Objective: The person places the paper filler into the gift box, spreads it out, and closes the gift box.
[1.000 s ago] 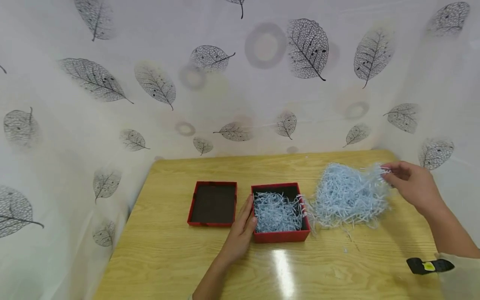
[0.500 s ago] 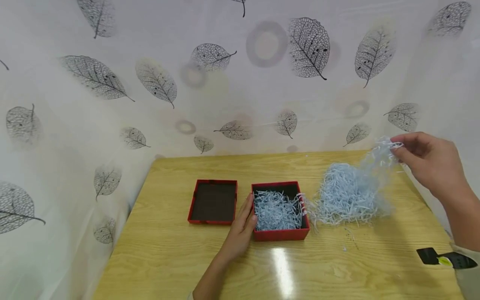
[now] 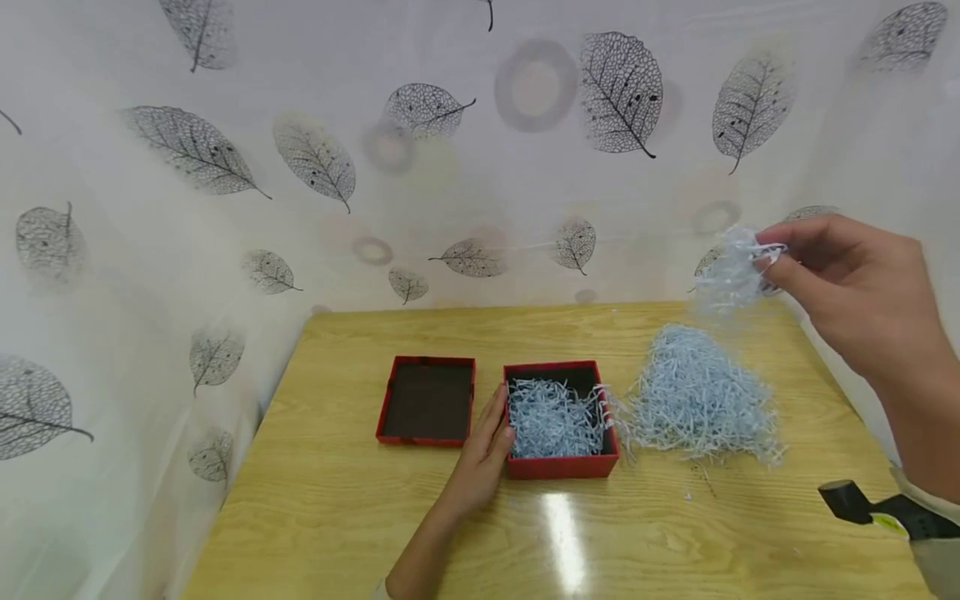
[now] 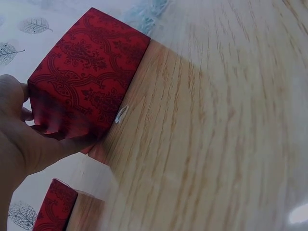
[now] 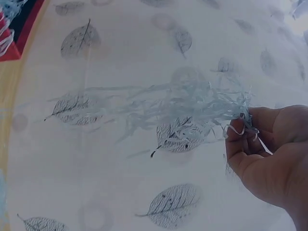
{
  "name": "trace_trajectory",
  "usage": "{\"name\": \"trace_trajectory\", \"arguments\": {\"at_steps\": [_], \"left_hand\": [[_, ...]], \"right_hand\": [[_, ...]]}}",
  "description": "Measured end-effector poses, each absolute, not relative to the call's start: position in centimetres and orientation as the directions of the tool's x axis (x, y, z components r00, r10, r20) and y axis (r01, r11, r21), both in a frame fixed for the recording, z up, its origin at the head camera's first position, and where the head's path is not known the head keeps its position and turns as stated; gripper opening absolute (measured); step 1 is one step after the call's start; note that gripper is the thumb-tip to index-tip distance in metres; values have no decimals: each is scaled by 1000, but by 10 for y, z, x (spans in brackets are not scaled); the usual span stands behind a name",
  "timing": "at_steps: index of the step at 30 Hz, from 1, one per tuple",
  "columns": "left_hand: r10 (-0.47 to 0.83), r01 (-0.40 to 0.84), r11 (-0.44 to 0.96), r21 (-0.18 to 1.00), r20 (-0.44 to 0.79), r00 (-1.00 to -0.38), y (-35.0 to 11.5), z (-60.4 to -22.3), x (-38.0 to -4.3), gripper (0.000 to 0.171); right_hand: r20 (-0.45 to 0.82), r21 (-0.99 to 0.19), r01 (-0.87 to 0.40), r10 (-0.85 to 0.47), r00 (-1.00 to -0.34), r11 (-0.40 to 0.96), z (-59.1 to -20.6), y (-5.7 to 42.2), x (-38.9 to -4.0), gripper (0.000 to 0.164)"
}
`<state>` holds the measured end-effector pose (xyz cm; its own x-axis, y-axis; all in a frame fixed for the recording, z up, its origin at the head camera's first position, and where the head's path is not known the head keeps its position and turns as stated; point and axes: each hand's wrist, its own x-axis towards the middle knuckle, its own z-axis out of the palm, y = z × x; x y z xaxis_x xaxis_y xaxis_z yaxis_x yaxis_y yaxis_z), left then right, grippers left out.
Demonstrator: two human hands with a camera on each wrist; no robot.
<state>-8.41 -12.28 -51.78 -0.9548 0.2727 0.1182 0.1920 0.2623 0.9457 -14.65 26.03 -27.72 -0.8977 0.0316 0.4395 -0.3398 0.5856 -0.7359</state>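
Note:
A red patterned gift box (image 3: 562, 467) with a dark inside stands on the table, partly filled with pale blue shredded paper (image 3: 553, 421). My left hand (image 3: 480, 454) rests against the box's left wall with fingers fairly straight; the left wrist view shows it along the box side (image 4: 84, 67). My right hand (image 3: 862, 283) is raised at the right, pinching a tuft of shredded paper (image 3: 727, 275) between thumb and fingertips. In the right wrist view the tuft (image 5: 192, 106) trails out from the fingertips. Below it lies a loose heap of shredded paper (image 3: 697, 392).
The red box lid (image 3: 426, 440), dark inside facing up, lies left of the box. Some strands (image 3: 618, 417) hang over the box's right wall towards the heap. A leaf-printed curtain (image 3: 480, 183) hangs behind the wooden table (image 3: 337, 500). Small scraps lie on the tabletop.
My right hand has lifted a tuft of shredded paper off the heap, moving up and then slightly left. The left hand and the box have stayed in place.

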Motion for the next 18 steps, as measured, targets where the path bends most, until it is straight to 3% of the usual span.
{"name": "trace_trajectory", "arguments": {"at_steps": [6,10,18], "left_hand": [[272,173,270,947,97,-957,-123,-518,-84,63],[267,168,274,947,93,-959,-123,-518,-86,63],[267,179,272,946,104,-958,-123,-519,-85,63]], "right_hand": [[487,-780,-475,-82,-870,408,-254,220,-134,28],[468,-813,-497,-168,-868,304,-251,192,-130,24],[321,-851,-437,-371,-871,290,-306,139,-135,21]]}}
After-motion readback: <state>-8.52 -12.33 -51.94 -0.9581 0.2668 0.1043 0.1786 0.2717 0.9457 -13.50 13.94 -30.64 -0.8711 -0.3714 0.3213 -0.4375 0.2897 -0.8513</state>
